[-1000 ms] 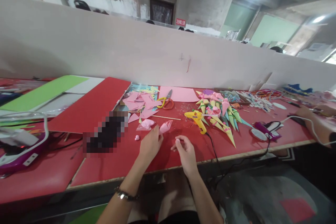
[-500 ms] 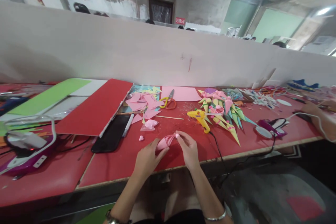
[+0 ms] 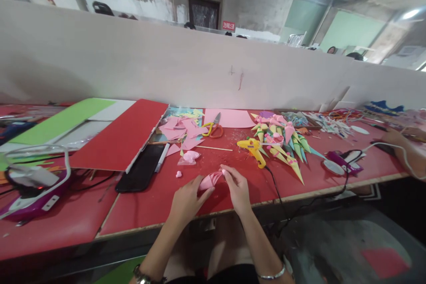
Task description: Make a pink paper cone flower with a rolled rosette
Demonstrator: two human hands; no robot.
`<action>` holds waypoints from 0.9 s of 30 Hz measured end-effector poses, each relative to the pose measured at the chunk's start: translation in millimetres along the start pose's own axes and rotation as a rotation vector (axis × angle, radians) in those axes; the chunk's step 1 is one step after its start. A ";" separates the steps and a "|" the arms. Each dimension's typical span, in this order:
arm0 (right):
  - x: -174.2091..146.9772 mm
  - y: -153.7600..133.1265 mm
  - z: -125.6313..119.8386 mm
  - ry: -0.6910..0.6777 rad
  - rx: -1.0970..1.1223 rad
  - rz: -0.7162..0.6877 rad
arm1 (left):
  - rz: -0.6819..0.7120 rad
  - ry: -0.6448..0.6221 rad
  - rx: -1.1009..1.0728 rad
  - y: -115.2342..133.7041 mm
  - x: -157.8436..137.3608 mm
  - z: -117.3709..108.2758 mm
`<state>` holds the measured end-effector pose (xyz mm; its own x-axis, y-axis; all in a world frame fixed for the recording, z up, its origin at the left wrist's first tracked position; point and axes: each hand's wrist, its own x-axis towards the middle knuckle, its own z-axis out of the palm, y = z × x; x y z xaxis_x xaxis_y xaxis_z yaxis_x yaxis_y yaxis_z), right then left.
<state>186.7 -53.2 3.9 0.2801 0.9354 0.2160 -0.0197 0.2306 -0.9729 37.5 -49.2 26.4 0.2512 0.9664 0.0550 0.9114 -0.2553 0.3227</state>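
Observation:
My left hand is closed around a rolled cone of pink paper, held just above the red table. At the cone's right end, my right hand pinches a small pale pink lump between thumb and fingertips, touching or nearly touching the paper. Left of the hands lie a small pink blob and a larger pink lump in a clear bag. To the right is a yellow glue gun, beside a heap of yellow, green and pink paper cones.
Scissors and pink paper scraps lie behind the hands with a thin stick. At left are a black phone, a marker, a red board and a power strip. Another person's arm is far right.
Almost nothing differs. My right hand has shifted very slightly left and up, while the left keeps its hold on the cone.

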 end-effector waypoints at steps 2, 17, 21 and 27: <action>0.5 0.1 -0.5 -0.003 -0.014 -0.037 | -0.001 -0.008 0.012 1.0 -0.4 -1.0; 2.7 3.0 1.3 0.033 -0.009 -0.030 | -0.007 -0.005 0.011 1.0 0.7 0.3; 3.0 1.5 1.2 0.069 -0.064 -0.026 | -0.016 -0.005 0.015 0.5 1.0 1.0; 2.7 -1.0 0.6 0.051 -0.098 -0.034 | -0.009 -0.017 0.000 1.1 0.6 0.4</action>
<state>186.9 -50.7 5.5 0.3275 0.9120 0.2471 0.0837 0.2325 -0.9690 38.8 -48.9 26.4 0.2483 0.9680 0.0362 0.9136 -0.2465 0.3233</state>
